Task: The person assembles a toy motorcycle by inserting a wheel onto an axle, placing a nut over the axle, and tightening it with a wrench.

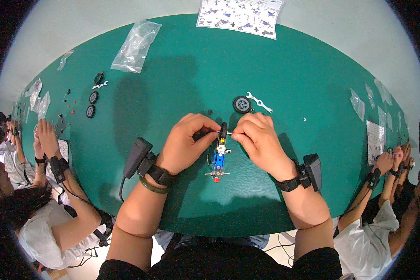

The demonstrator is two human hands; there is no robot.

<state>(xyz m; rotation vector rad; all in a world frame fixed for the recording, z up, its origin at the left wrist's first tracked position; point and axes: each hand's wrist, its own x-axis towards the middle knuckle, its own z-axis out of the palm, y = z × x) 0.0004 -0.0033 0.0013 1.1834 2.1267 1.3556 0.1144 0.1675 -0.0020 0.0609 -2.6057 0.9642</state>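
Observation:
A small toy vehicle (pixel 218 158), with a blue body, yellow and white parts and a black wheel (pixel 223 129) at its far end, is between my hands. A thin crosswise rod and a red tip show at its near end. My left hand (pixel 189 142) is closed in a pinch at the left side of that wheel; whatever its fingertips hold is hidden. From the other side, my right hand (pixel 259 140) pinches a thin silver rod (pixel 229 133) that points at the wheel. Just beyond my right hand lie a loose grey-hubbed wheel (pixel 241 104) and a white wrench (pixel 260 102).
A black ring (pixel 210 112) and a tiny nut (pixel 304 119) lie on the green table (pixel 182 93). Further off are a clear plastic bag (pixel 136 45) and an instruction sheet (pixel 240 16). To the left are several wheels (pixel 94 97) and a co-worker's hands (pixel 46 140); more people sit right.

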